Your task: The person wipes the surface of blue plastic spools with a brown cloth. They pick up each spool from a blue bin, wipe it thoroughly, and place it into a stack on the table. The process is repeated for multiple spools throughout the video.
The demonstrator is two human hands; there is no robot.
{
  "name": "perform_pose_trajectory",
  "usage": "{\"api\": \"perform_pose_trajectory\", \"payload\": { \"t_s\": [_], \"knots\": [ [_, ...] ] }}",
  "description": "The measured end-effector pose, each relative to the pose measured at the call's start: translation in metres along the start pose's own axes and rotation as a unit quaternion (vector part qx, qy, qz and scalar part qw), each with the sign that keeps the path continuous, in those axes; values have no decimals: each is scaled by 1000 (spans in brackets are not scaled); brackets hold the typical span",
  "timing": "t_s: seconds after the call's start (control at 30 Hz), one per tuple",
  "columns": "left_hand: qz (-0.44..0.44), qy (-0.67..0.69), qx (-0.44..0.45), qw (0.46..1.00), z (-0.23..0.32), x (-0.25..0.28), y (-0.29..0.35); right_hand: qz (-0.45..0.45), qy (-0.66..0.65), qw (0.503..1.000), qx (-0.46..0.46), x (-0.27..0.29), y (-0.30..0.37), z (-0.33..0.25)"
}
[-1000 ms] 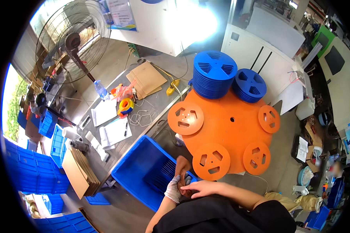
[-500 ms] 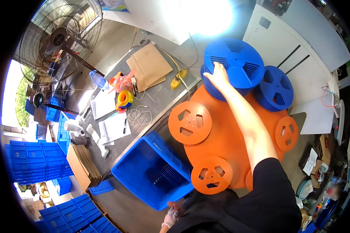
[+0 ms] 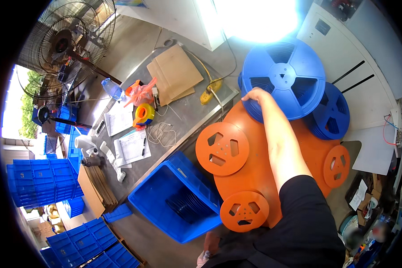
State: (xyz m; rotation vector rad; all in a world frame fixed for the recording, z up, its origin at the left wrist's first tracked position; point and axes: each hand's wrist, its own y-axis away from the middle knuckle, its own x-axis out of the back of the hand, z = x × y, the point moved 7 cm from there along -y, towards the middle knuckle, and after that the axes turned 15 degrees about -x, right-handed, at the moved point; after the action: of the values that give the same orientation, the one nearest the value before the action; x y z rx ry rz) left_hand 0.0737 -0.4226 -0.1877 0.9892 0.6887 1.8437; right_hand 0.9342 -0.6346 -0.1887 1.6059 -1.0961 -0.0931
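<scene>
The blue reel stack (image 3: 282, 76) stands on the round orange worktop (image 3: 265, 147). Your right hand (image 3: 256, 94) rests its grip at the near rim; closure cannot be told (nor can that of your left hand (image 3: 203, 258), largely out of view). An off-centre pull could tilt the stack and spill reels over the worktop edge
</scene>
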Motion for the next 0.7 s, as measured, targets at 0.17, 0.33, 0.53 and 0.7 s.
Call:
{"api": "perform_pose_trajectory", "payload": {
  "t_s": [0.17,0.33,0.53,0.7],
  "knots": [
    [31,32,-17,999,2,9,5,154,114,981,-36,-3,26,18],
    [26,24,-46,998,-11,12,0,155,194,969,-3,-10,59,61],
    [-37,29,-75,996,-43,17,-30,151,206,964,78,-26,141,101],
    [-60,-15,-167,984,73,25,-25,76,66,982,160,-19,259,130]
  ]
}}
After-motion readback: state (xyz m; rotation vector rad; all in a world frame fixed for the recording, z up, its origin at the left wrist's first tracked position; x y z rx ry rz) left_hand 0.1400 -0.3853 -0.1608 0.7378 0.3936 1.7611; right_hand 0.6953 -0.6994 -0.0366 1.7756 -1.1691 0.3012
